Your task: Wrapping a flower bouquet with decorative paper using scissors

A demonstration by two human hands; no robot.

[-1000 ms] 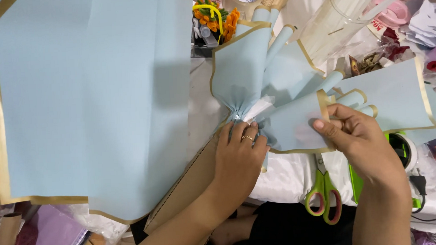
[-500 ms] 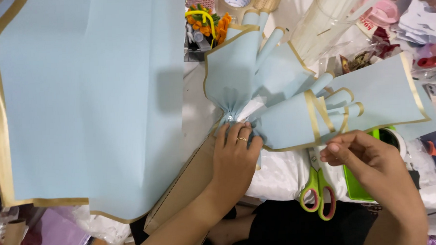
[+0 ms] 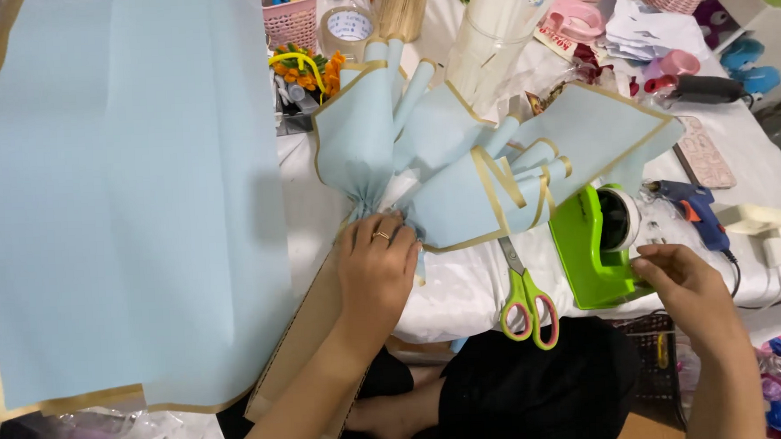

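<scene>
Wrapping looks about half done, as far as the head view shows. Pale blue paper pieces with gold edges [image 3: 458,168] are already folded and bunched together into a fan on the white surface [image 3: 464,286]. The bunch does not look taped yet. A big flat blue sheet [image 3: 126,196] lies unused to the left.

The left hand [image 3: 377,268] reaches forward, fingers closed over the gathered neck of the bunch, pressing it in place. The right hand [image 3: 683,286] sits off to the side, fingertips pinching at the roll on the green tape dispenser [image 3: 595,246]. Green and pink scissors [image 3: 526,297] lie between the two hands.
</scene>
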